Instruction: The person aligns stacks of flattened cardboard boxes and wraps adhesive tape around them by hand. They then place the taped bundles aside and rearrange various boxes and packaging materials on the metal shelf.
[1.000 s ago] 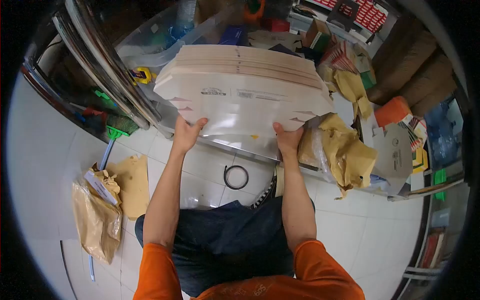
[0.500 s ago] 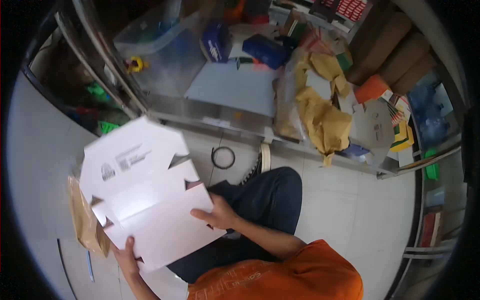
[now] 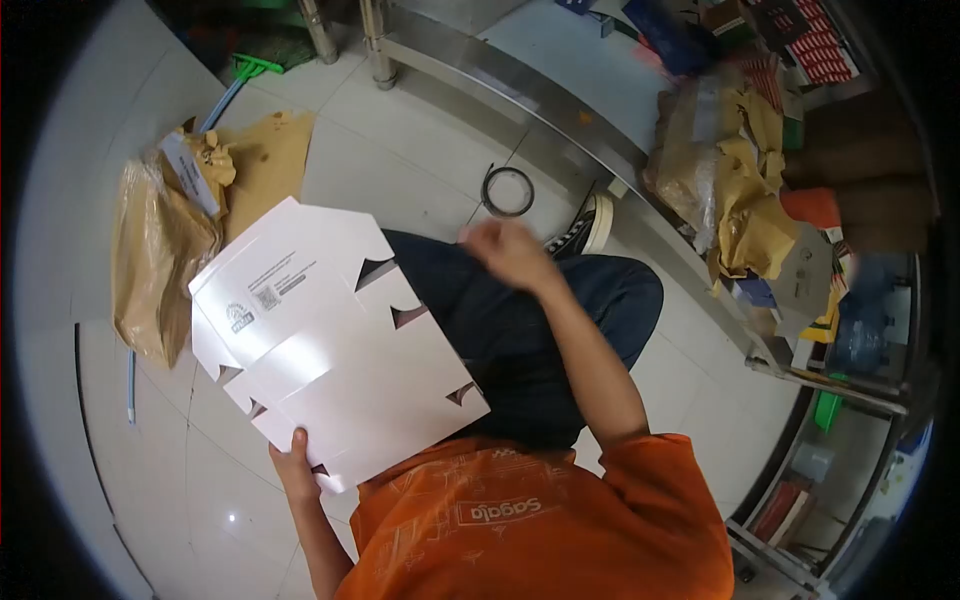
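Observation:
A flat, unfolded white cardboard box [image 3: 330, 370] with notched edges and small dark print lies tilted over my lap. My left hand [image 3: 297, 468] is closed on its lower left edge, thumb on top and fingers hidden underneath. Off to the right of the cardboard, my right hand [image 3: 508, 252] hangs above my dark trousers, near my shoe [image 3: 590, 226]. Motion smears its fingers, so I cannot tell whether they are closed. Behind that hand, a black ring-shaped coil [image 3: 508, 190] lies on the tiled floor.
A brown paper package [image 3: 150, 265] wrapped in clear plastic stands on the left floor beside a brown paper sheet [image 3: 265, 165]. A metal-edged shelf [image 3: 530, 105] crosses the top, holding torn brown paper [image 3: 755, 225]. A green-headed broom [image 3: 255, 68] rests at the upper left.
My right hand has let go of the cardboard's right edge and moved up and away. My left hand still holds it. The view has swung left and down.

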{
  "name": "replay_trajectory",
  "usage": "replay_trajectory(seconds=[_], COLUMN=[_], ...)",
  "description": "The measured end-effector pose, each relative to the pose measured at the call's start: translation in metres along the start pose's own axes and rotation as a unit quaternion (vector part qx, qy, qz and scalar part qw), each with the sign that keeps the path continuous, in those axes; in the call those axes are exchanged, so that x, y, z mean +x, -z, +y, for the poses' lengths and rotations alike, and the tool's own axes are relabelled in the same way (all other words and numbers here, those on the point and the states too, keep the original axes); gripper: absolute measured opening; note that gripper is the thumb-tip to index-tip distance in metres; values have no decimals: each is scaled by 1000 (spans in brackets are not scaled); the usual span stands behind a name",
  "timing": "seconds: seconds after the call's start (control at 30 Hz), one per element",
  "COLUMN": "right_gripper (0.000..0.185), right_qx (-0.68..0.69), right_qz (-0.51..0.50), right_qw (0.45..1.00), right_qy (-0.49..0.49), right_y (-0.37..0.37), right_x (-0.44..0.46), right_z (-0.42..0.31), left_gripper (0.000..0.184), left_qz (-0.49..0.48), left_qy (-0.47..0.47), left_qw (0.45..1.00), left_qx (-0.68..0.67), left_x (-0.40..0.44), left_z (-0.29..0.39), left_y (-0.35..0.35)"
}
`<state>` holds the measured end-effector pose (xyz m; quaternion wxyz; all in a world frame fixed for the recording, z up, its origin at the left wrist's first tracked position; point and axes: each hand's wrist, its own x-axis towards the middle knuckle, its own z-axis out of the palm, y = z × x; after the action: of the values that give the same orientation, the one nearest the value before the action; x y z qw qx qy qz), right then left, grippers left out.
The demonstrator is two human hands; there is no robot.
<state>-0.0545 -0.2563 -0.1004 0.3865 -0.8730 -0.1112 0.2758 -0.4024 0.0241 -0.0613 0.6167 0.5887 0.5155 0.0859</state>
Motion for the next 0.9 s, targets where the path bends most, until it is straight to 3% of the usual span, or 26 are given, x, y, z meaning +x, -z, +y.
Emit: replay_trajectory(seconds=[0.03, 0.1, 0.17, 0.27, 0.37, 0.47, 0.6, 0.73, 0.83, 0.9], right_gripper=[53, 62, 77, 78, 74, 65, 44, 23, 23, 19], right_qx=[-79, -154, -201, -220, -191, -195, 40, 190, 198, 188], right_qz=[121, 211, 155, 106, 90, 140, 124, 190, 252, 211], right_qw=[989, 961, 960, 960, 968, 968, 987, 963, 947, 959], right_qy=[-44, -91, -122, -139, -137, -79, -92, -13, -40, -12], right_y=[2, -3, -13, -21, -11, -1, 21, 39, 57, 62], right_x=[32, 73, 88, 108, 98, 100, 64, 0, -85, -137], right_z=[14, 29, 32, 45, 44, 73, 56, 24, -32, -36], left_gripper=[81, 81, 81, 80, 76, 79, 82, 84, 81, 78], left_qz=[-15, -46, -62, -48, -25, -39, -42, -77, -111, -105], left_qy=[0, -9, -9, 15, 8, -17, 17, 24, 61, 57], left_qw=[1000, 999, 998, 999, 1000, 999, 999, 996, 989, 988], left_qx=[-1, 3, 2, -1, -5, -15, -7, -34, -73, -93], left_x=[1, 6, 10, 7, 9, 10, 10, 9, 17, 18], left_z=[2, -2, -3, -3, -3, -3, -5, -2, -20, -23], left_y=[0, 5, 9, 9, 7, 6, 12, 11, 28, 32])
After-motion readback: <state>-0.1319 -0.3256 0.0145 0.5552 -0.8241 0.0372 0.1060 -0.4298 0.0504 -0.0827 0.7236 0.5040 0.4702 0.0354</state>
